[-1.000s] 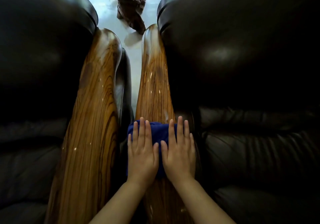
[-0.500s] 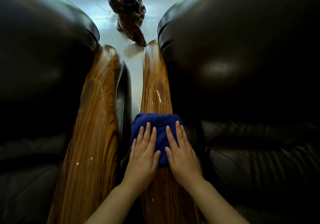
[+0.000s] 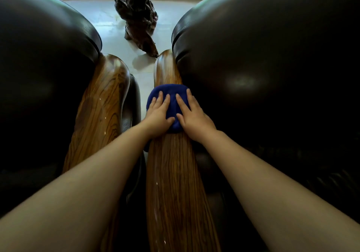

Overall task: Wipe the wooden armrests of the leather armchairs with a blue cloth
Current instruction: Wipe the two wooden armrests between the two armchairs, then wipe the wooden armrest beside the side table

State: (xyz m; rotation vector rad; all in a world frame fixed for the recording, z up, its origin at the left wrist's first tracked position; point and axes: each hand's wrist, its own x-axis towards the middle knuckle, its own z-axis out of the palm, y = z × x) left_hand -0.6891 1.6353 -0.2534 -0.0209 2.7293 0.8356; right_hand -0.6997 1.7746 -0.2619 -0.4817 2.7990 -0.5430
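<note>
Two big armchairs in dark, glossy leather fill your view, the left armchair (image 3: 39,80) and the right armchair (image 3: 272,72) standing side by side with a narrow gap between them. Beyond them lies a pale, shiny tiled floor (image 3: 109,23), and on it stands a dark, gnarled carved-wood piece (image 3: 136,15), just past the far tips of the armrests. Each chair has a long, polished wooden armrest with strong brown grain: the left chair's armrest (image 3: 97,111) runs along the left of the gap, and the right chair's armrest (image 3: 171,183) runs up the middle of your view, tight against the right chair's bulging leather. Your two bare forearms reach forward from the bottom corners and meet over that right armrest. A folded, deep blue cloth (image 3: 171,93) lies across the right armrest toward its far end, draped a little over the edge on the gap side. Your left hand (image 3: 158,118) lies flat on the cloth's left half, fingers stretched out and slightly spread, pressing down rather than gripping. Your right hand (image 3: 191,115) lies flat on the cloth's right half in the same way, fingers extended, its outer edge touching the right chair's leather.
</note>
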